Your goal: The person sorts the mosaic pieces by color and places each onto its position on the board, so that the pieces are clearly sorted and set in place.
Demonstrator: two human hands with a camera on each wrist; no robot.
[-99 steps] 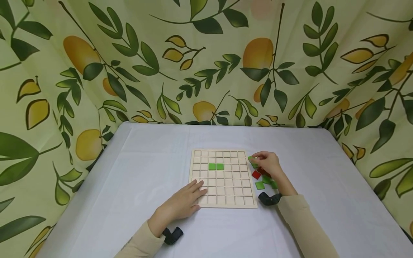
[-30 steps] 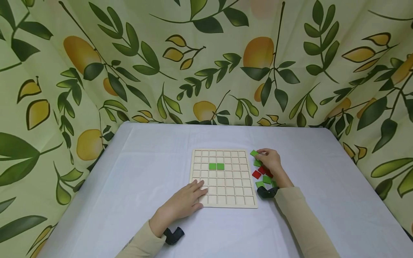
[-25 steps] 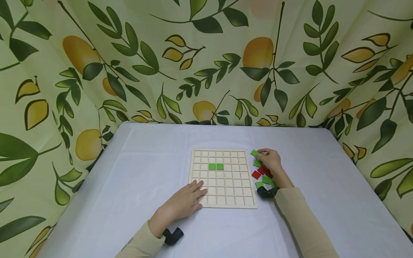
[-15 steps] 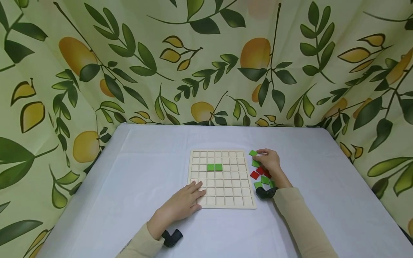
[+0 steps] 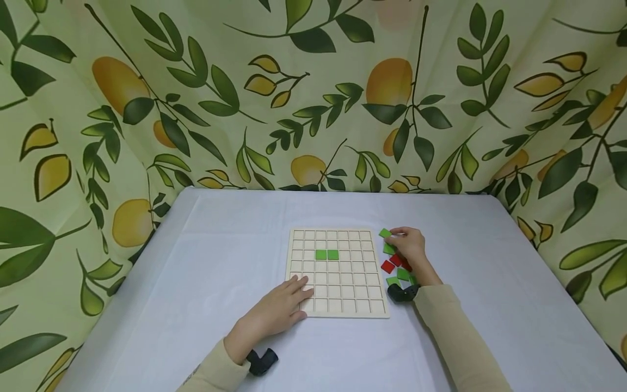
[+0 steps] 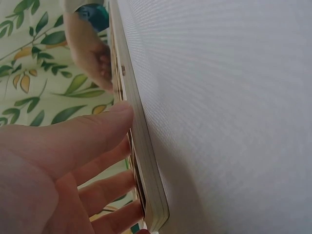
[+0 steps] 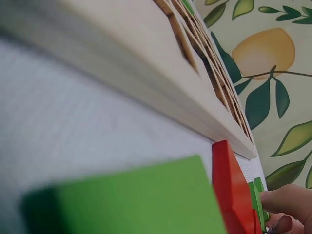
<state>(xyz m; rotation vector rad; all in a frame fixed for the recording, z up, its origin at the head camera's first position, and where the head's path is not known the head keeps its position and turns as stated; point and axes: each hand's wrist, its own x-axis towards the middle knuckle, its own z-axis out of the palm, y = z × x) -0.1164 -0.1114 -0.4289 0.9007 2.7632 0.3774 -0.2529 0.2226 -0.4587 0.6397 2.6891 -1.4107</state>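
Note:
A pale wooden grid board [image 5: 348, 317] lies on the table, with two green tiles [image 5: 326, 255] side by side in its upper part. My left hand [image 5: 276, 307] rests on the board's near left corner, fingers straight; the left wrist view shows the thumb [image 6: 109, 124] along the board's edge. Right of the board, my right hand [image 5: 411, 243] holds the farthest green tile [image 5: 385, 233] by its edge, between thumb and index finger. Other loose green tiles [image 5: 404, 274] and red tiles [image 5: 388, 267] lie just below, partly hidden by the right hand and wrist.
The table [image 5: 230, 245] wears a white cloth. A curtain [image 5: 313, 109] printed with leaves and fruit surrounds its back and sides. Black wrist cameras sit on both wrists; the right one [image 5: 403, 293] stands close by the nearest loose tiles.
Since the oldest frame, the right hand has shifted a little toward the back, and the farthest green tile has moved that way too. The left hand stays put.

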